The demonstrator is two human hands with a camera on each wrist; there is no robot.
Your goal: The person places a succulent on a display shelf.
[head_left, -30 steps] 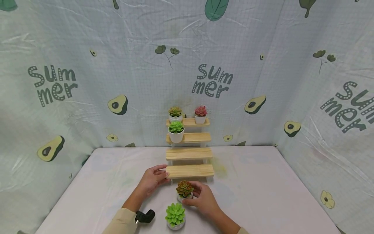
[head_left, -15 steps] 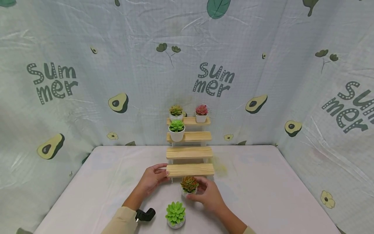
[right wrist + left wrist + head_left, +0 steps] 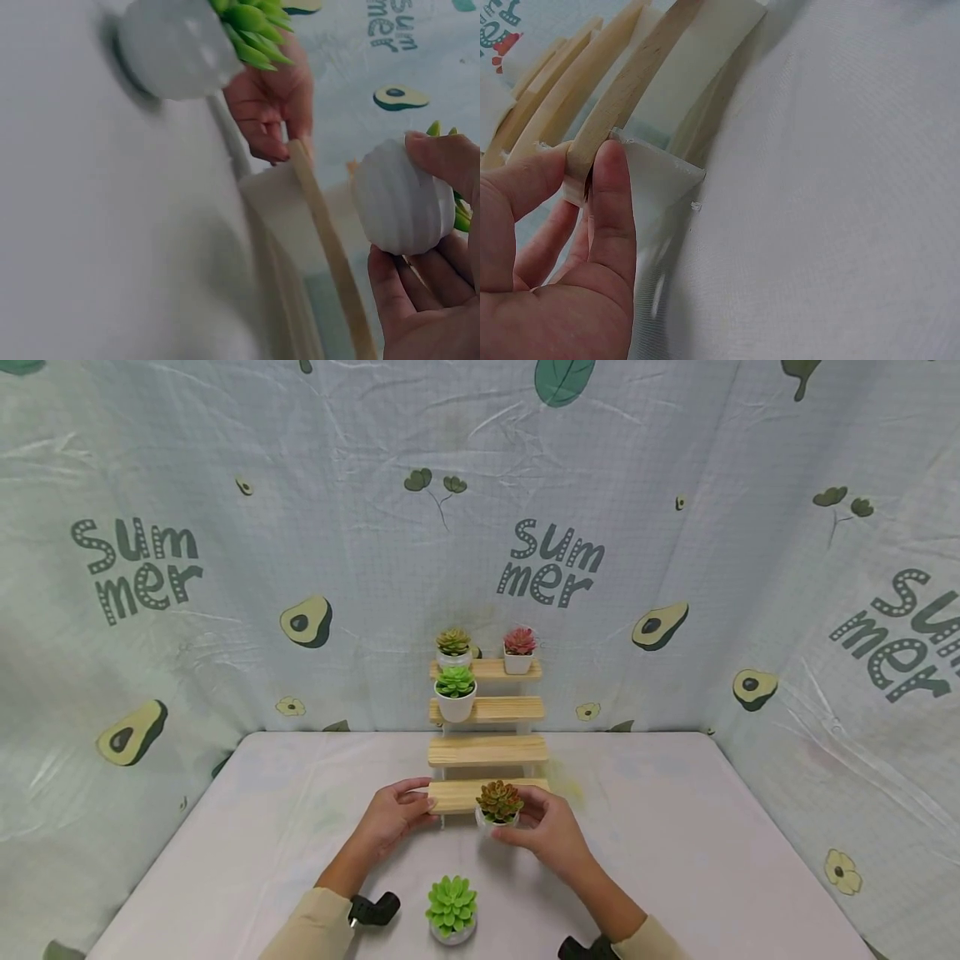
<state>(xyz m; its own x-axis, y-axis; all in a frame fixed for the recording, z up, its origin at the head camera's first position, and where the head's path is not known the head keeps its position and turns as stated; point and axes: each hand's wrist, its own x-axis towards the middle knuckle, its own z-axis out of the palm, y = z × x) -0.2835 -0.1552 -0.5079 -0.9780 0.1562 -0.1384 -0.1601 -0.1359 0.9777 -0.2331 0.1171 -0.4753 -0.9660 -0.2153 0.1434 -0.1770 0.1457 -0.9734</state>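
Note:
My left hand (image 3: 395, 818) pinches the left end of the lowest wooden shelf (image 3: 619, 94) between thumb and fingers. That shelf is the front step of a four-step plant stand (image 3: 487, 750). In my right hand (image 3: 551, 831) is a potted succulent (image 3: 499, 802) with reddish-brown leaves, gripped round its white ribbed pot (image 3: 403, 196). The pot hangs in the air at the front of the lowest shelf, towards its right half. On the table in front stands a bright green succulent (image 3: 452, 908) in a white pot, apart from both hands.
A yellow-green succulent (image 3: 453, 643) and a pink succulent (image 3: 519, 647) stand on the top shelf. Below them, a green succulent (image 3: 455, 692) in a white pot sits at the left of the second shelf. A printed cloth (image 3: 375, 560) hangs behind the table (image 3: 675, 843).
My right hand has lifted the reddish-brown succulent off the table, up and to the right, to the lowest shelf's front. My left hand keeps its grip on the shelf end.

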